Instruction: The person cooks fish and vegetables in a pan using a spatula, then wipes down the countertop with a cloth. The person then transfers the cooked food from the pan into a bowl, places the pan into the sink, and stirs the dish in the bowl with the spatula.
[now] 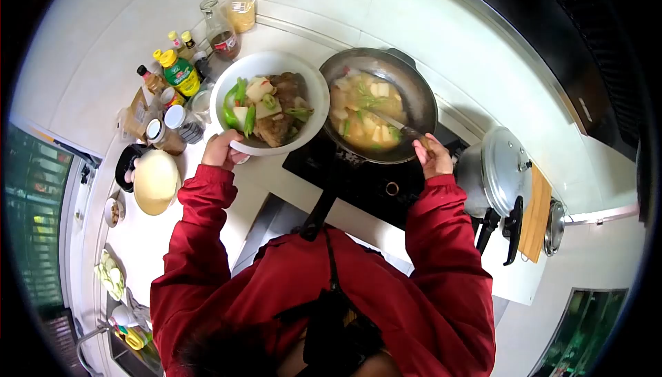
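Observation:
My left hand [222, 151] grips the near rim of a white bowl [314, 111], which holds browned pieces, green peppers and pale slices. Just right of the bowl, a dark wok [422, 101] sits on the black stove [358, 191] with yellowish broth, pale chunks and green bits in it. My right hand [433, 155] is closed around the handle of a utensil [394, 122] whose far end dips into the broth. That end is partly hidden by the food.
Sauce bottles [179, 74] and jars [165, 137] line the counter at the left, with a cream bowl [156, 182] nearer. A pressure cooker [500, 170] stands right of the wok, beside a wooden board [536, 211]. The wok's long handle [321, 213] points toward my body.

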### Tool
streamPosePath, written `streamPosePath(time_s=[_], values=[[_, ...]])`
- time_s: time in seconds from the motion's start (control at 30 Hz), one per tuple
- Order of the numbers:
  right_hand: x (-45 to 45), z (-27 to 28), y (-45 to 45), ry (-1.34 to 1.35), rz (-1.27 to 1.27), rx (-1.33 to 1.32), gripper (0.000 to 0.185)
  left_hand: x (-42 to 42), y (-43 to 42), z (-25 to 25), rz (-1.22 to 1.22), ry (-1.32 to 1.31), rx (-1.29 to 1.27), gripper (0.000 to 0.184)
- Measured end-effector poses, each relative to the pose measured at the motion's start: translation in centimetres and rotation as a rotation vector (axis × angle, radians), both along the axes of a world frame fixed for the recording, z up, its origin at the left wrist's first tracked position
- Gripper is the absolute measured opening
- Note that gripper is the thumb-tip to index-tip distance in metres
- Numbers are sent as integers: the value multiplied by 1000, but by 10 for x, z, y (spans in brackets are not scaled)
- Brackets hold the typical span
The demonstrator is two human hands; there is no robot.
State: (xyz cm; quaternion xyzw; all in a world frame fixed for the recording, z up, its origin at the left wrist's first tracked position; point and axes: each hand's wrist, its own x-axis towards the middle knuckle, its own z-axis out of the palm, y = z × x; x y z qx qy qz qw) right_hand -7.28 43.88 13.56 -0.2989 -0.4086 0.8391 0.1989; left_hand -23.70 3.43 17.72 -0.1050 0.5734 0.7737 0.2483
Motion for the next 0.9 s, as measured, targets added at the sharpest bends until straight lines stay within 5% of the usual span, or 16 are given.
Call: streamPosePath(time_s=[0.47, 0.63, 0.83, 0.9], values=[[7, 15, -17, 77, -130, 75, 28, 10, 11, 2, -34, 37, -4, 13], [26, 50, -10, 51, -149, 161, 32, 14, 25, 16, -8, 22, -106, 18], [55, 103, -3, -1, -118, 285, 30, -3, 38, -18, -108, 31, 162, 26], [62, 124, -6, -8, -146, 306, 30, -2, 46, -7, -143, 30, 78, 27]])
